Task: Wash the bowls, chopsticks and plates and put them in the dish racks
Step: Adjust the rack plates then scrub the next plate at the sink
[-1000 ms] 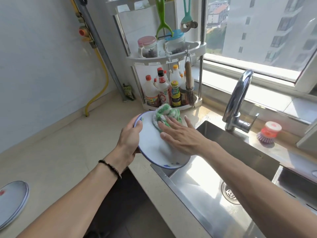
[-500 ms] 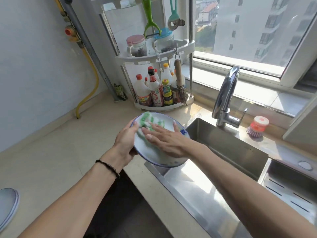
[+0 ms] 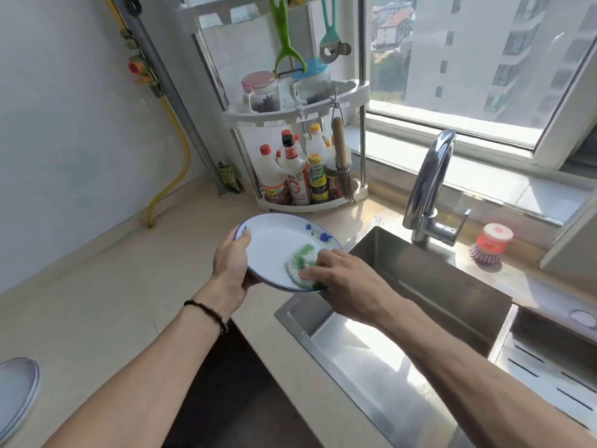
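Plate (image 3: 274, 250): 1, tilted over the sink's (image 3: 420, 286) left edge so drips fall in. Your left hand (image 3: 231, 265) clamps its rim to steady it; your right hand (image 3: 342, 279) presses the sponge (image 3: 302, 261) flat-fingered against its near-right face. More plates (image 3: 16, 389): worktop's near-left edge.

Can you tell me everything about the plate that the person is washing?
The plate is round and white with a thin blue rim and small blue flower marks on its far edge. It looks like enamel or glazed ware. It is held tilted above the counter's edge beside the sink. The left hand grips its left rim, thumb on the inside. The right hand presses a green and white cloth against its lower right part. No water is seen running on it.
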`<state>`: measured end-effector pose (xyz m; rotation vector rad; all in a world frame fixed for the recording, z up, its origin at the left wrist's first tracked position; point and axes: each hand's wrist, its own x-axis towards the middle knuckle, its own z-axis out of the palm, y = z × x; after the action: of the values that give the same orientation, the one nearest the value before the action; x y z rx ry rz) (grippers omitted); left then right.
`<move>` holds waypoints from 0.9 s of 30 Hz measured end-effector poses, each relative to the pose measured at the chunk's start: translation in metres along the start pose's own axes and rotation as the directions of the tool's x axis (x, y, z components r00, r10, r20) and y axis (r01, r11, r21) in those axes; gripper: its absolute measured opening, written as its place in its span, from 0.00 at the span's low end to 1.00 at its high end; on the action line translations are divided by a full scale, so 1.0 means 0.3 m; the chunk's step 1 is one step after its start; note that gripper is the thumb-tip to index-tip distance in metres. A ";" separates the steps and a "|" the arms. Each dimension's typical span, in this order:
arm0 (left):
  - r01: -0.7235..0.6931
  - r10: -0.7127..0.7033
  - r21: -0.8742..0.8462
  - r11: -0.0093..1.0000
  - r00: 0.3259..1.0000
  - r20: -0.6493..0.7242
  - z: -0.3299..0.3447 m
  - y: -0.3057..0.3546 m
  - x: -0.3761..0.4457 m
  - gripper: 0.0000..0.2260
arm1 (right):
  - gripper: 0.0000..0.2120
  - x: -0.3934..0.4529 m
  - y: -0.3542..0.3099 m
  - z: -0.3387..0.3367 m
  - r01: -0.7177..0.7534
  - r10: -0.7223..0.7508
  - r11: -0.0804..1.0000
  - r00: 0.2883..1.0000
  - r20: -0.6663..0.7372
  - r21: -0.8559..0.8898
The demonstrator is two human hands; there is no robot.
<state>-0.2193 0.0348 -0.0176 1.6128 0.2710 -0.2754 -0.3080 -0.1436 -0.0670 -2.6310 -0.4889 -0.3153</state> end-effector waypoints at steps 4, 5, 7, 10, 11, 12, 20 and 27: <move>-0.346 0.358 0.754 0.559 0.920 0.158 -0.059 -0.015 0.017 0.21 | 0.12 0.016 0.028 -0.051 0.037 -0.036 0.999 0.999 0.033 -0.021; -0.489 0.363 0.771 0.407 0.861 0.355 -0.074 -0.020 0.006 0.31 | 0.11 0.019 0.031 -0.059 0.043 -0.042 0.999 0.998 0.050 -0.013; -0.741 0.307 0.661 0.116 0.660 0.686 -0.088 -0.041 -0.009 0.38 | 0.11 0.019 0.035 -0.072 0.037 -0.039 0.999 0.997 0.067 0.032; -0.825 0.417 0.499 -0.265 0.368 0.831 -0.082 -0.081 -0.001 0.18 | 0.13 0.011 0.047 -0.087 -0.012 0.008 0.993 0.999 0.035 0.114; -0.825 0.444 0.490 -0.281 0.342 0.829 -0.078 -0.081 -0.001 0.18 | 0.16 0.009 0.054 -0.091 -0.039 0.040 0.988 0.999 0.000 0.152; -0.830 0.472 0.493 -0.261 0.336 0.815 -0.074 -0.078 0.001 0.17 | 0.20 0.010 0.063 -0.096 -0.074 0.084 0.979 0.995 -0.047 0.189; -0.618 0.355 0.596 0.512 0.784 0.509 -0.011 -0.012 -0.073 0.17 | 0.23 0.010 0.020 -0.053 -0.161 0.383 0.711 0.905 -0.184 0.685; -0.549 0.339 0.522 0.653 0.828 0.447 0.031 -0.014 -0.097 0.16 | 0.26 0.084 -0.054 -0.034 -0.275 0.433 0.763 0.889 -0.146 0.584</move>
<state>-0.2482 0.0257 -0.0124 2.2093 -0.5446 -0.2392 -0.2927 -0.1274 -0.0445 -2.0075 0.0359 -0.3447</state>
